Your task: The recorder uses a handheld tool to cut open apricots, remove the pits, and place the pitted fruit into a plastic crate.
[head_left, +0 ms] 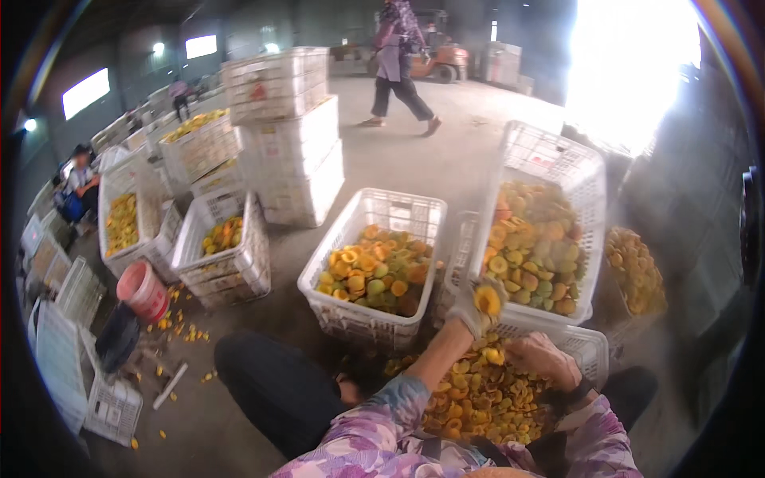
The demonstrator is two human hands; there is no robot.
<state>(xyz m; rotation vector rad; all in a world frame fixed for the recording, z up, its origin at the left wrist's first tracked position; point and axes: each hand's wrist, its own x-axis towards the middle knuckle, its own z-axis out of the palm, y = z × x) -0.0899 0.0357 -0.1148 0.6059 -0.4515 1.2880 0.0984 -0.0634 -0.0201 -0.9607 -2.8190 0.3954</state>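
Note:
My gloved left hand (472,311) grips a yellow peach half (487,300), its hollowed cut face showing. It is above the near rim of a tilted white crate (594,171), which holds many orange and greenish peaches (538,247). Lower down, my right hand (546,358), with a dark band at the wrist, curls over a near crate (594,350) between my legs. Its fingers are bent, and what they hold, if anything, is hidden. Many yellow fruit pieces (470,398) fill that near crate.
A white crate of peach halves (374,267) stands left of centre. Beyond it are stacked crates (291,143) and more fruit crates. A pink bucket (143,291) and scattered pieces lie left. A person (396,56) walks ahead near an orange forklift (448,60).

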